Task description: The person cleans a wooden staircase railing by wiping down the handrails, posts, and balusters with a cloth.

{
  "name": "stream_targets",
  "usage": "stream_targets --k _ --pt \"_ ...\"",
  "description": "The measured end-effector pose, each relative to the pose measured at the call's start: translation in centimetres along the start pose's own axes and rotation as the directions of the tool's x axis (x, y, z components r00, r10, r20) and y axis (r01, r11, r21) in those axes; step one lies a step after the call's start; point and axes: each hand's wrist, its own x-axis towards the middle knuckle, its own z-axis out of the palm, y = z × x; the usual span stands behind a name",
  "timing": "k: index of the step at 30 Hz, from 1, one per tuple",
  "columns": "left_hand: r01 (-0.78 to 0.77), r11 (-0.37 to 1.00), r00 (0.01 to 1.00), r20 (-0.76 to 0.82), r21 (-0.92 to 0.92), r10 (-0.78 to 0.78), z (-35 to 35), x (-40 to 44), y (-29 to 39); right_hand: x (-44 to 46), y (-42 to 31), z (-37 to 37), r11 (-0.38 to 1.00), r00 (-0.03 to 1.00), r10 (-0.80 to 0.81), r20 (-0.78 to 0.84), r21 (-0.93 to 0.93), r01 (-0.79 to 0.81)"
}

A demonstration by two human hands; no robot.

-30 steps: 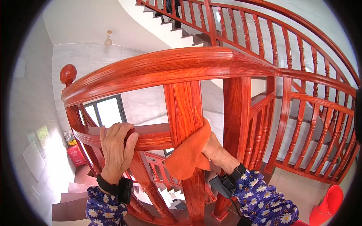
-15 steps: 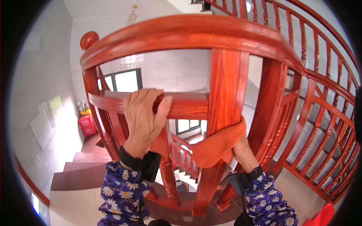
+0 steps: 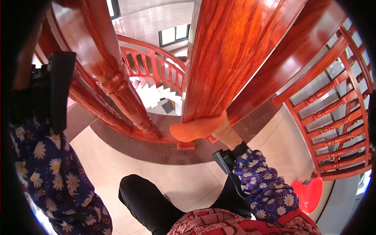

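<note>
An orange cloth [image 3: 196,128] is wrapped over the fingers of my right hand [image 3: 225,130]. The hand presses it against the lower part of a thick reddish-brown wooden post [image 3: 231,51], just above the post's foot. The cloth hides those fingers. At the left edge, my left forearm in a daisy-print sleeve [image 3: 55,172] reaches upward, with a black device strapped at the wrist. The left hand itself lies outside the picture. Beside that wrist stands a turned wooden baluster [image 3: 113,82].
A curved dark stone edge [image 3: 156,152] runs under the railing, with pale floor tiles [image 3: 105,156] on my side. Through the gap, a lower staircase railing [image 3: 137,62] and steps show. A red bucket [image 3: 309,194] stands at the right, below another balustrade [image 3: 333,113].
My view has tilted down and moved closer to the post. My right hand and the cloth have slid lower on it. The left hand, earlier on the horizontal rail, has left the view.
</note>
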Motion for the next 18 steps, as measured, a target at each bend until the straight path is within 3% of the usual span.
stream_targets --k 1,2,4,5,8,9,13,18 --pt "0.079 0.971 0.997 0.002 -0.225 -0.080 0.0 0.9 0.1 -1.2 1.0 -0.6 0.997 0.988 0.070 0.137 0.001 -0.071" --pt "0.123 0.924 0.992 0.027 -0.363 -0.121 -0.2 1.6 0.2 -2.0 3.3 -1.8 0.996 0.987 0.084 0.135 0.015 -0.086" --pt "0.142 0.875 0.990 0.068 -0.463 -0.125 -0.7 2.7 0.2 -3.6 7.8 -3.3 0.920 0.924 0.047 0.380 0.344 -0.189" --pt "0.147 0.858 0.989 0.081 -0.491 -0.123 -0.8 3.1 0.2 -4.4 9.0 -3.8 0.916 0.925 0.054 0.377 0.351 -0.196" --pt "0.158 0.818 0.987 0.117 -0.553 -0.111 -1.0 3.8 0.2 -6.3 10.2 -3.8 0.884 0.899 0.436 0.037 0.171 -0.435" --pt "0.161 0.804 0.986 0.128 -0.572 -0.107 -1.0 4.2 0.1 -6.7 11.0 -4.2 0.868 0.873 0.488 0.003 0.103 -0.485" --pt "0.161 0.772 0.984 0.163 -0.615 -0.076 -1.1 5.5 0.2 -8.4 15.8 -7.0 0.769 0.777 0.628 -0.041 -0.125 -0.628" --pt "0.165 0.756 0.983 0.171 -0.633 -0.072 -1.1 5.1 0.3 -10.5 18.1 -7.8 0.661 0.681 0.732 -0.014 -0.226 -0.715"
